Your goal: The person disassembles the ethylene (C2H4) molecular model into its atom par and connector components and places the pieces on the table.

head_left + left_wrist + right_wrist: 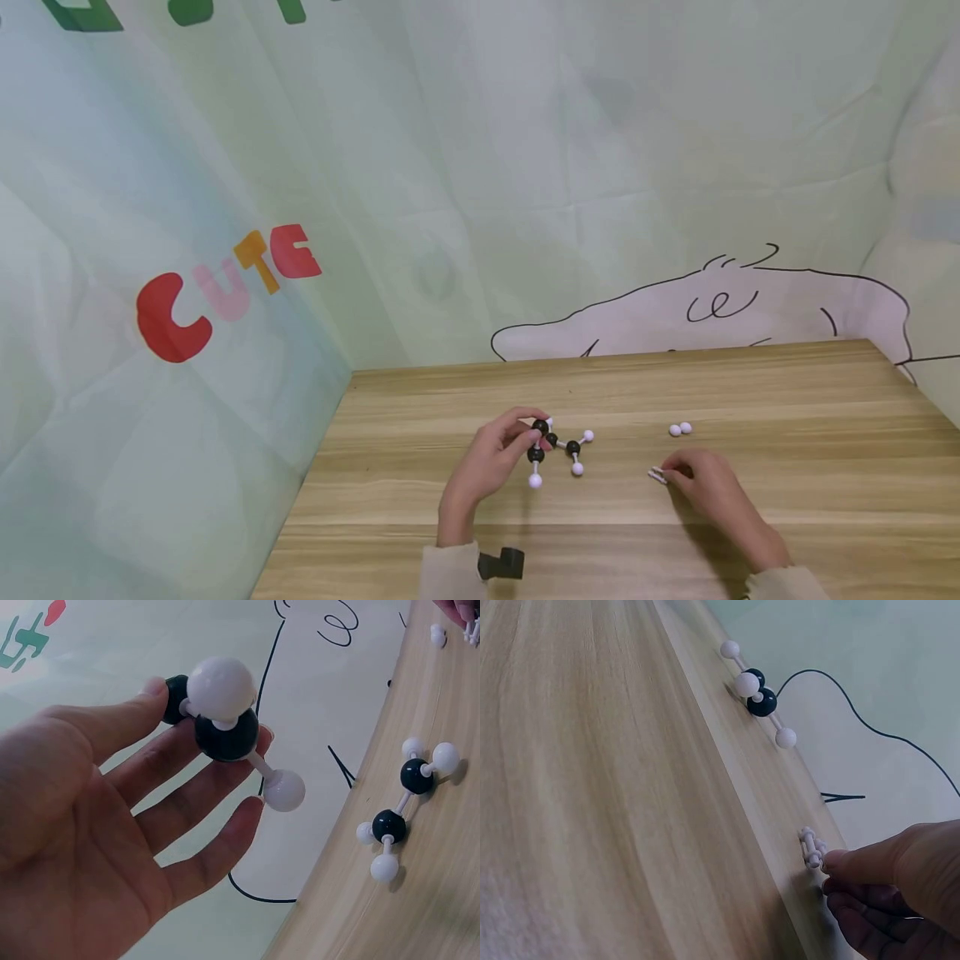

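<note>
Plainly, the largest thing is a printed backdrop (600, 167), rising behind the resting model (573, 448); its green lettering is cut off by the top edge. The wood-grain surface (375, 517) carries that model and runs out of the picture below it. Both sleeves are cropped, and a black device (506, 564) at the left wrist shows only partly, nearer the wearer than the resting model. Left of that model, the left hand (491, 461) grips the held model (226, 735) by a black ball; nearer balls and fingers hide some of its joints. Right of the resting model, the right hand (712, 487) has thumb and finger at several white pegs (811, 847); whether this grip pinches or merely touches them, I cannot tell, nor can the overlapping pegs be counted. Farther right of the resting model sit 2 white balls (675, 430), side by side.
</note>
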`<act>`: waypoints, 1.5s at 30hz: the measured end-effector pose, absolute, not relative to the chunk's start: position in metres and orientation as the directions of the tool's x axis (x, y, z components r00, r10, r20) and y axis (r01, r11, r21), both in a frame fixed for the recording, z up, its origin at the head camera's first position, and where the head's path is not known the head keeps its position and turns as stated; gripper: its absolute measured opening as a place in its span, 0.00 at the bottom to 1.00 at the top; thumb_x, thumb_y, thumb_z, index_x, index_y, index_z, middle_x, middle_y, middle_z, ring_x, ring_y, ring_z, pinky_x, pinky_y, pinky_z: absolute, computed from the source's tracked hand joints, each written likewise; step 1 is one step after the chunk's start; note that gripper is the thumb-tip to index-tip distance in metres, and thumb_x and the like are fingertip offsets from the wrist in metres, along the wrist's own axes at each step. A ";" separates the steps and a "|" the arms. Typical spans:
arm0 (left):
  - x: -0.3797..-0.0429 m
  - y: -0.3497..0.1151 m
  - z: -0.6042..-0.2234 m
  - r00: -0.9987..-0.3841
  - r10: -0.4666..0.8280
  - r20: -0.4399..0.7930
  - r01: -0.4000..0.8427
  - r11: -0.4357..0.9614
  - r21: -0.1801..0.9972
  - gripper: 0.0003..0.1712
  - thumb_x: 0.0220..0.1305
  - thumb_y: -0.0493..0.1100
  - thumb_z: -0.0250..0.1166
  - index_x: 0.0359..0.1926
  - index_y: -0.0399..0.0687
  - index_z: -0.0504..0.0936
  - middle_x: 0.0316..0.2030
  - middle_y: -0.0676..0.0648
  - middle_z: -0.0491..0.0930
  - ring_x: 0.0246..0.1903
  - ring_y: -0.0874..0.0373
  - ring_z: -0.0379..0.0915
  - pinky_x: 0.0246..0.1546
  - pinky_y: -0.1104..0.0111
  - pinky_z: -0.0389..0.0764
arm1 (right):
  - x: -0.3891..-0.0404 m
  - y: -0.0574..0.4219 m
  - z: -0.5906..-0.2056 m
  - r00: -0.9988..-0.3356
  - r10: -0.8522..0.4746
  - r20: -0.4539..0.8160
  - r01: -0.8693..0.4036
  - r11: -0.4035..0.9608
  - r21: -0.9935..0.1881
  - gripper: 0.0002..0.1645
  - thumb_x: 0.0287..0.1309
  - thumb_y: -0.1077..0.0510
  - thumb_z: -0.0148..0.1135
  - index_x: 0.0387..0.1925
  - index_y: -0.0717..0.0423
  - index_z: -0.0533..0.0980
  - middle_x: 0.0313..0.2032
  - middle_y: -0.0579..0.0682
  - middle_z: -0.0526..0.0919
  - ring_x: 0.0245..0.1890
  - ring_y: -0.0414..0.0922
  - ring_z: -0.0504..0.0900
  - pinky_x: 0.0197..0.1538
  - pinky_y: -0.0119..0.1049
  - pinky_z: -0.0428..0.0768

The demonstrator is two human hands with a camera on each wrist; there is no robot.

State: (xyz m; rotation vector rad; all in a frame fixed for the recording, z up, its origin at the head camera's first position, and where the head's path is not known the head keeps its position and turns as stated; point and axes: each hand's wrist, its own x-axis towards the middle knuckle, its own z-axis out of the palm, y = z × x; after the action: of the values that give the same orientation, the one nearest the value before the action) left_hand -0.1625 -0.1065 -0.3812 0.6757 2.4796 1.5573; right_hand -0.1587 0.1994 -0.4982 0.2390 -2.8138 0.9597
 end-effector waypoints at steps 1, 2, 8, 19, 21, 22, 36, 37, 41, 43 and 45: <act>-0.163 -0.107 -0.382 -0.889 0.442 0.118 0.296 0.359 0.885 0.16 0.71 0.36 0.51 0.57 0.39 0.73 0.37 0.38 0.85 0.42 0.47 0.81 0.53 0.58 0.76 | -0.159 0.199 -0.498 -0.975 -0.103 0.199 -0.202 0.783 -0.588 0.02 0.50 0.63 0.69 0.25 0.55 0.82 0.27 0.45 0.84 0.29 0.38 0.77 0.33 0.34 0.74; -0.163 -0.107 -0.384 -0.889 0.443 0.116 0.292 0.354 0.888 0.16 0.71 0.36 0.51 0.57 0.38 0.73 0.37 0.38 0.85 0.43 0.46 0.81 0.51 0.58 0.77 | -0.159 0.199 -0.499 -0.975 -0.103 0.195 -0.200 0.783 -0.589 0.02 0.50 0.63 0.69 0.25 0.55 0.82 0.27 0.45 0.84 0.30 0.39 0.77 0.33 0.34 0.74; -0.175 -0.109 -0.407 -0.890 0.450 0.079 0.213 0.257 0.942 0.16 0.73 0.37 0.49 0.59 0.43 0.71 0.41 0.35 0.83 0.44 0.44 0.80 0.42 0.53 0.82 | -0.159 0.199 -0.497 -0.981 -0.109 0.161 -0.185 0.774 -0.605 0.02 0.53 0.62 0.67 0.28 0.58 0.83 0.30 0.46 0.85 0.32 0.41 0.79 0.35 0.35 0.76; -0.180 -0.099 -0.417 -0.895 0.436 0.097 0.237 0.278 0.931 0.22 0.63 0.43 0.64 0.58 0.48 0.72 0.36 0.44 0.83 0.38 0.60 0.79 0.43 0.67 0.78 | -0.158 0.199 -0.496 -0.980 -0.120 0.160 -0.193 0.777 -0.599 0.02 0.54 0.64 0.65 0.29 0.55 0.83 0.30 0.47 0.85 0.33 0.41 0.79 0.37 0.38 0.77; -0.180 -0.097 -0.416 -0.892 0.440 0.101 0.242 0.277 0.930 0.22 0.63 0.40 0.64 0.57 0.45 0.71 0.36 0.43 0.83 0.38 0.61 0.78 0.43 0.69 0.78 | -0.158 0.200 -0.496 -0.981 -0.117 0.156 -0.189 0.774 -0.605 0.03 0.55 0.63 0.65 0.30 0.54 0.83 0.31 0.46 0.85 0.33 0.40 0.79 0.37 0.39 0.77; -0.180 -0.095 -0.416 -0.891 0.443 0.096 0.234 0.269 0.934 0.21 0.63 0.38 0.64 0.56 0.44 0.71 0.37 0.41 0.83 0.38 0.60 0.78 0.42 0.70 0.79 | -0.158 0.200 -0.496 -0.982 -0.111 0.153 -0.181 0.774 -0.606 0.03 0.55 0.63 0.65 0.30 0.54 0.83 0.31 0.46 0.85 0.33 0.40 0.79 0.37 0.39 0.77; -0.176 -0.086 -0.410 -0.898 0.436 0.060 0.225 0.337 0.914 0.04 0.62 0.36 0.63 0.39 0.42 0.79 0.43 0.45 0.81 0.45 0.57 0.78 0.42 0.74 0.79 | -0.153 0.192 -0.471 -0.972 -0.088 0.219 -0.211 0.740 -0.638 0.08 0.58 0.63 0.63 0.39 0.61 0.81 0.34 0.50 0.85 0.35 0.43 0.81 0.38 0.38 0.79; -0.175 -0.086 -0.409 -0.899 0.434 0.059 0.227 0.347 0.910 0.04 0.62 0.36 0.63 0.38 0.43 0.79 0.44 0.45 0.81 0.45 0.57 0.78 0.41 0.74 0.79 | -0.153 0.189 -0.466 -0.969 -0.089 0.230 -0.221 0.733 -0.643 0.08 0.58 0.64 0.62 0.40 0.61 0.81 0.34 0.49 0.85 0.34 0.42 0.81 0.37 0.37 0.79; -0.174 -0.083 -0.408 -0.896 0.440 0.058 0.239 0.367 0.899 0.04 0.62 0.37 0.63 0.39 0.44 0.80 0.43 0.47 0.81 0.44 0.59 0.76 0.42 0.75 0.78 | -0.147 0.175 -0.444 -0.948 -0.093 0.306 -0.279 0.706 -0.651 0.10 0.58 0.64 0.63 0.42 0.58 0.80 0.33 0.45 0.83 0.34 0.40 0.79 0.35 0.32 0.79; -0.173 -0.081 -0.408 -0.890 0.452 0.059 0.247 0.369 0.896 0.04 0.63 0.37 0.62 0.39 0.45 0.80 0.42 0.48 0.81 0.42 0.60 0.75 0.41 0.75 0.78 | -0.142 0.166 -0.434 -0.931 -0.103 0.351 -0.319 0.697 -0.642 0.11 0.57 0.63 0.64 0.43 0.56 0.80 0.33 0.44 0.83 0.34 0.39 0.79 0.34 0.32 0.78; -0.173 -0.078 -0.409 -0.881 0.468 0.064 0.257 0.362 0.896 0.03 0.63 0.36 0.61 0.39 0.44 0.79 0.41 0.48 0.81 0.41 0.62 0.74 0.42 0.75 0.77 | -0.138 0.158 -0.426 -0.904 -0.127 0.408 -0.377 0.686 -0.622 0.13 0.55 0.61 0.66 0.44 0.54 0.79 0.34 0.42 0.83 0.34 0.38 0.79 0.34 0.31 0.78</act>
State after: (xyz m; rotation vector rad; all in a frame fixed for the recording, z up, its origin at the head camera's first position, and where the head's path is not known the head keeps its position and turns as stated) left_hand -0.1728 -0.0778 -0.4085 0.6542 2.4189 1.5337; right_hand -0.1379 0.1584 -0.4263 0.3971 -2.5666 1.0543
